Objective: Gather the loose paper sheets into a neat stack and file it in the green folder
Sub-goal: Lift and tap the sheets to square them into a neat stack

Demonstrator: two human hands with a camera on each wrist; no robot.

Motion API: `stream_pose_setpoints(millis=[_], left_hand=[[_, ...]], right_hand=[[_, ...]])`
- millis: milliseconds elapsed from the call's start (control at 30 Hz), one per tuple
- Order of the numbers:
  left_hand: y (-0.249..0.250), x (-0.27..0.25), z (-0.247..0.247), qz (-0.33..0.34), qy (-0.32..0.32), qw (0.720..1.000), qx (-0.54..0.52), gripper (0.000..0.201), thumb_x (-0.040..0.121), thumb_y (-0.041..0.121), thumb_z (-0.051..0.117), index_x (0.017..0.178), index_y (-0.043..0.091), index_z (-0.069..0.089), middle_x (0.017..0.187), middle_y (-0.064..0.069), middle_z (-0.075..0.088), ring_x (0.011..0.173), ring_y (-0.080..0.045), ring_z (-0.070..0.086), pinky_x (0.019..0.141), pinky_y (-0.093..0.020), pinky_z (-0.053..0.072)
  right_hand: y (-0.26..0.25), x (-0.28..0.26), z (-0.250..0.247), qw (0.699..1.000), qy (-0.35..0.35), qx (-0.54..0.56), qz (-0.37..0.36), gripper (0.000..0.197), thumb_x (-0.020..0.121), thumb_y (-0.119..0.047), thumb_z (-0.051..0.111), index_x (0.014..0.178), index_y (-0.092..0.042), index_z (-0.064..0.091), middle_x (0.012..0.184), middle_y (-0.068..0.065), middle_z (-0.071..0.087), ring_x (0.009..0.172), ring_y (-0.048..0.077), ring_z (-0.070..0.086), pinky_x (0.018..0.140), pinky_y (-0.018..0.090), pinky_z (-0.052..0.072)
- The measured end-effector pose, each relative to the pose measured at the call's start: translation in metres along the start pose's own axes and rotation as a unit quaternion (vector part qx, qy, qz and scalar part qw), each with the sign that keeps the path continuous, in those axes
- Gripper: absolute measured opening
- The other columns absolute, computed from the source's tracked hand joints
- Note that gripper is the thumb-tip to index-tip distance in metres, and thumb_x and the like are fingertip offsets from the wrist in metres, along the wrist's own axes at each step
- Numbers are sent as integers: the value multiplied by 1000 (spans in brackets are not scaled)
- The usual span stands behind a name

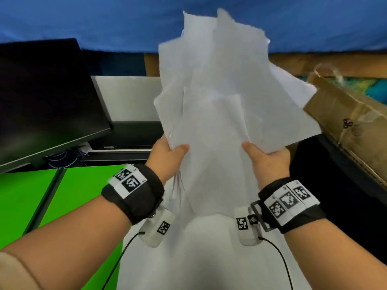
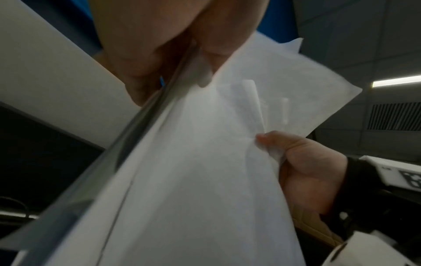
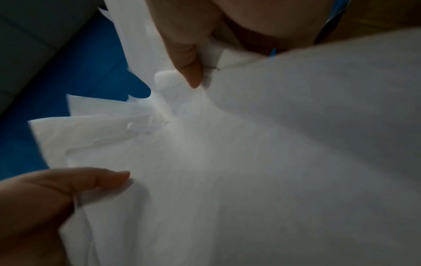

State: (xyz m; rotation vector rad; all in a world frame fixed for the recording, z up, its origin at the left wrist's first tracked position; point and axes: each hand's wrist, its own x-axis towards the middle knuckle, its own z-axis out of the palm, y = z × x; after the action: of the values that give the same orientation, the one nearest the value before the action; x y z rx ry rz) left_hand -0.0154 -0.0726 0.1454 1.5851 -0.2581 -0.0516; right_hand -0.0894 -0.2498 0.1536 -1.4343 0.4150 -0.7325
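Two hands hold a ragged fan of paper sheets [image 1: 211,114] upright above the white desk [image 1: 209,258], well short of a neat stack, with corners jutting out at several angles. To the left of the sheets, the left hand [image 1: 167,158] pinches their lower edge, thumb in front and fingers behind; to the right of the sheets, the right hand [image 1: 270,162] does the same, so each grip is closed on paper. Holding the bundle on end from both sides looks like preparation for tapping its bottom edge on the desk to square it, a step that appears not yet done. Lying open and flat on the desk, the green folder [image 1: 31,197] sits down and to the left of the sheets, beside the left forearm, ready to receive them. A dark monitor [image 1: 41,97] stands left of the sheets and a brown paper bag [image 1: 345,122] sits to their right. Only the head view shows the folder and the spread of the whole fan. From the left wrist view come the stacked sheet edges [image 2: 141,129] seen end-on, running past the pinching fingers. In the right wrist view the paper creases and puckers beneath the right thumb [image 3: 187,59], with loose corners splaying against the blue backdrop [image 3: 91,72].
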Motion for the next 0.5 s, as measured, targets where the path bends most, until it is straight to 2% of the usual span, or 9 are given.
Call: stream_pose_setpoints(millis=[100,167,200,267,300,333,367,433,500], left_hand=[[-4,-3,-1,-11,10,999,-37,24,89,4,50,98,23,60,95,8,65,100,-21,63,86,-32,50],[-4,-4,-12,3,6,997,-71,23,83,8,58,92,28,64,94,9,69,96,-17,66,84,-32,52],[-5,-5,-19,20,1,997,-77,22,78,13,63,92,30,65,93,11,71,94,-13,68,82,-30,54],[-5,-7,-33,56,-18,995,-83,30,66,20,72,94,29,66,90,12,75,91,-7,69,75,-23,55],[-6,-7,-38,60,-32,994,-86,36,61,23,76,95,28,67,91,11,75,91,-8,70,73,-21,55],[-8,-5,-40,53,-47,994,-88,43,56,25,78,97,27,67,93,10,76,92,-10,70,73,-23,55],[-9,-3,-40,39,-60,994,-85,47,53,25,79,98,26,67,93,8,76,92,-12,70,73,-25,56],[-10,0,-33,16,-66,996,-55,46,52,22,81,95,27,67,93,4,75,93,-16,70,77,-31,56],[-6,2,-22,12,-54,998,-7,35,63,13,79,91,29,65,94,3,72,98,-22,68,87,-39,54]], right_hand=[[1,1,-2,1000,19,5,7,21,80,-2,69,70,-16,57,70,-8,57,44,-16,56,50,-1,44],[-2,4,-14,999,28,20,-8,15,78,-3,71,83,-9,59,75,-6,59,46,-16,57,52,-1,45],[-3,6,-22,999,21,32,-17,24,74,-3,74,92,-7,59,78,-5,61,51,-15,60,53,1,47],[0,16,-39,997,-55,53,-17,46,58,-19,86,96,-7,62,81,-2,70,66,-5,69,60,9,53],[2,20,-46,995,-94,45,1,62,43,-34,91,94,-9,65,81,-1,74,73,3,71,65,14,56],[6,23,-49,991,-124,35,29,79,28,-44,92,94,-10,66,81,-2,76,78,9,72,69,19,58],[9,26,-51,987,-145,36,59,92,19,-48,92,98,-10,65,82,-3,76,81,12,73,71,22,58],[16,31,-48,983,-158,30,89,107,17,-44,94,110,-3,61,88,1,76,88,19,71,78,30,58],[15,27,-35,986,-136,10,92,100,32,-28,95,120,0,57,99,7,72,97,28,68,80,35,58]])
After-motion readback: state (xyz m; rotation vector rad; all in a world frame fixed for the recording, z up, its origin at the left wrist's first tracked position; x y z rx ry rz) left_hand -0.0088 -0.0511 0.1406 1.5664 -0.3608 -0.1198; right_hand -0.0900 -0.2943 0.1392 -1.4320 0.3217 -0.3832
